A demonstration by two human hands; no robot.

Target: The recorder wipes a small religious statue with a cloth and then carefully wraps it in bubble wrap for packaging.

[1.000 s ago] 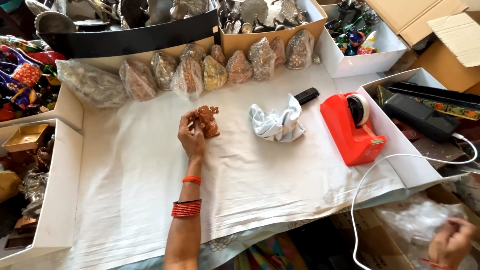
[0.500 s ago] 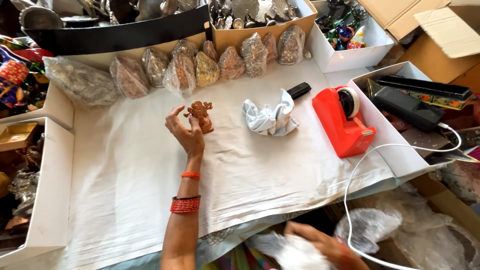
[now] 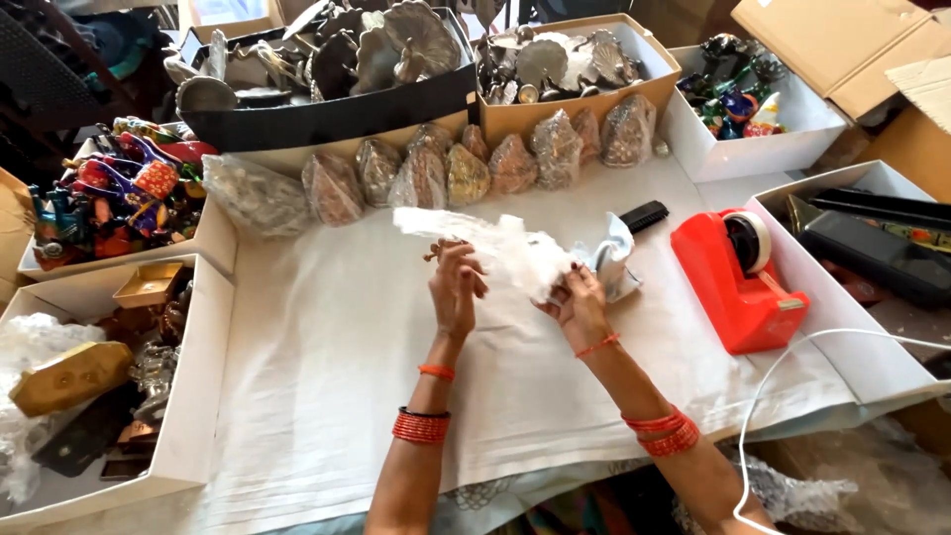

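Pinched in both hands, a white sheet of bubble wrap [image 3: 495,248]: left hand [image 3: 456,287] curled around a small brown figurine [image 3: 443,248], mostly hidden, with the sheet's far end trailing over it; right hand [image 3: 575,302] gripping the sheet's near end between thumb and fingers. Held above the white cloth [image 3: 317,396], wrapping apparently just begun, figurine not yet covered, taping undone. Just beyond, a crumpled grey-white wad [image 3: 612,260] and a red tape dispenser [image 3: 738,282] at right. Farther back, a row of wrapped bundles [image 3: 446,173] already done, then boxes of metal pieces [image 3: 575,64]
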